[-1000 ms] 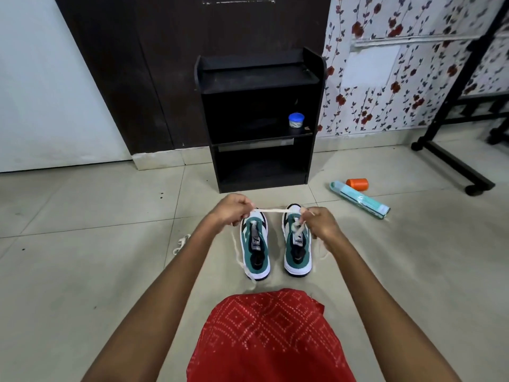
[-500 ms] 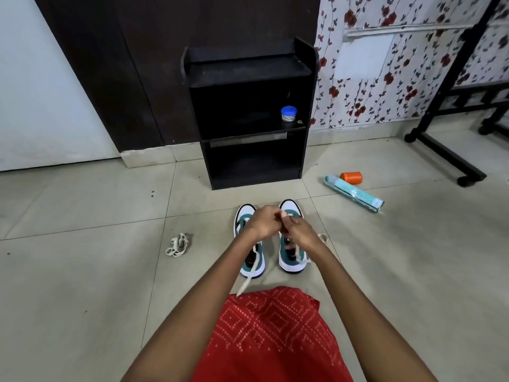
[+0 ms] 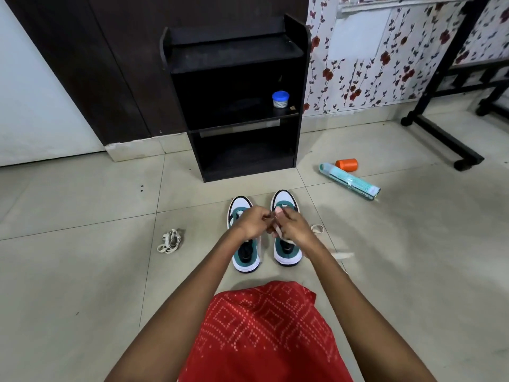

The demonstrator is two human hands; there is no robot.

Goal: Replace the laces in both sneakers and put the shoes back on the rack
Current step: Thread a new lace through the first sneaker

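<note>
I see both sneakers side by side on the floor, toes toward the black rack by the wall. My left hand and right hand meet above them, fingers curled, both pinching the cream lace. Its loose end trails right of the right sneaker. The left sneaker lies just beside it. A bundled lace lies well to their left. A blue-lidded jar stands on the rack's shelf.
</note>
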